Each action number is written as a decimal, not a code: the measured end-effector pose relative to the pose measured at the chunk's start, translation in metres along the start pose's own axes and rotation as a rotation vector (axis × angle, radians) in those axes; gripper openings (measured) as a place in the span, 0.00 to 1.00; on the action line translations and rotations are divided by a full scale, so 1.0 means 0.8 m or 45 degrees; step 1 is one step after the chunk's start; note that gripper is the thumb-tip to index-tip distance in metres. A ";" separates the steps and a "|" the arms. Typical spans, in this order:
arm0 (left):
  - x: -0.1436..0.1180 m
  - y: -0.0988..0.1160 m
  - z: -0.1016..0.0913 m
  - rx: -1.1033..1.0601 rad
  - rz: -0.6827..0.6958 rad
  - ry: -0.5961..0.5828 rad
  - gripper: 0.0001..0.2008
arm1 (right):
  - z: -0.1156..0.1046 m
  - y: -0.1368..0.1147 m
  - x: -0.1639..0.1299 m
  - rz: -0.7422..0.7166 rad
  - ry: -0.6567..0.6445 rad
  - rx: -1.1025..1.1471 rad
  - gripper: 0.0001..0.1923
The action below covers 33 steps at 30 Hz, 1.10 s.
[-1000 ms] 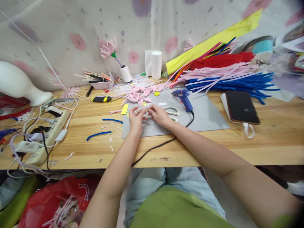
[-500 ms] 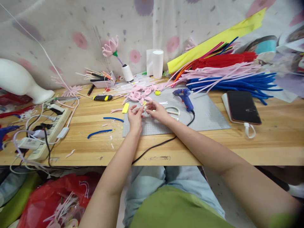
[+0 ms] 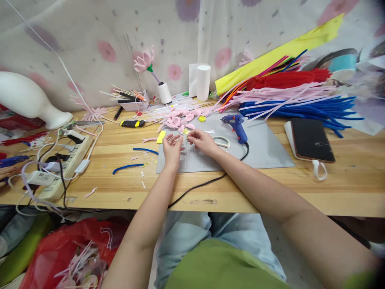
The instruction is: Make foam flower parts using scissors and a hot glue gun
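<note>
Over the grey cutting mat (image 3: 264, 154), my left hand (image 3: 172, 150) is closed in a pinch, palm partly facing up. My right hand (image 3: 202, 141) pinches close beside it, fingertips a small gap away. Whatever they hold is too small to make out; a bit of pale yellow shows near the fingertips. Just beyond lie pink fuzzy petals (image 3: 177, 121) and a small yellow coil (image 3: 202, 119). Scissors with white handles (image 3: 225, 142) rest partly behind my right hand. A yellow strip (image 3: 161, 137) lies left of my left hand.
A blue glue gun (image 3: 239, 129) lies on the mat, its black cord (image 3: 201, 186) running to the table's front edge. Bundles of pipe cleaners (image 3: 288, 106) fill the back right. A power strip (image 3: 67, 168) stands at left; another person's hand (image 3: 6, 171) shows at the far left edge.
My fingertips have drawn slightly apart, with both hands still over the mat. The whole view has shifted a little. At the far left, another person's hand has come into view.
</note>
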<state>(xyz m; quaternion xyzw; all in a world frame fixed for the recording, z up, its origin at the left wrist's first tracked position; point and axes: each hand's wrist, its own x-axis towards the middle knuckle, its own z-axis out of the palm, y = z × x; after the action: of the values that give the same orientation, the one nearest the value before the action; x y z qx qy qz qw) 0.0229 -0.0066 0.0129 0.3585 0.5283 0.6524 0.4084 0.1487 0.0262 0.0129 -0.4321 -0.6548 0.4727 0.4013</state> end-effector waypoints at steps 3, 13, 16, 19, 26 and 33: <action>0.000 0.005 -0.007 0.225 0.257 -0.031 0.21 | -0.005 -0.002 0.002 -0.011 -0.024 -0.143 0.05; 0.001 -0.005 -0.002 0.218 0.159 -0.238 0.19 | -0.009 -0.002 0.000 -0.109 0.010 -0.175 0.05; 0.000 -0.005 0.003 0.096 0.033 -0.224 0.20 | -0.008 0.002 -0.002 -0.057 0.104 0.033 0.13; -0.003 -0.002 0.006 0.048 -0.025 -0.201 0.23 | -0.008 0.001 -0.005 -0.112 0.110 0.092 0.16; -0.003 -0.006 0.004 0.132 0.032 -0.218 0.23 | -0.004 -0.001 -0.006 -0.136 0.147 0.020 0.15; 0.002 -0.005 0.000 0.225 0.121 -0.131 0.21 | -0.007 0.000 -0.008 -0.211 0.159 -0.281 0.15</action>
<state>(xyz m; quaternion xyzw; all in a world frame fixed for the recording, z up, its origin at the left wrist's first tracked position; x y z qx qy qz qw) 0.0229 -0.0051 0.0087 0.4506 0.5446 0.6027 0.3704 0.1556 0.0216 0.0138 -0.4466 -0.7101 0.3353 0.4288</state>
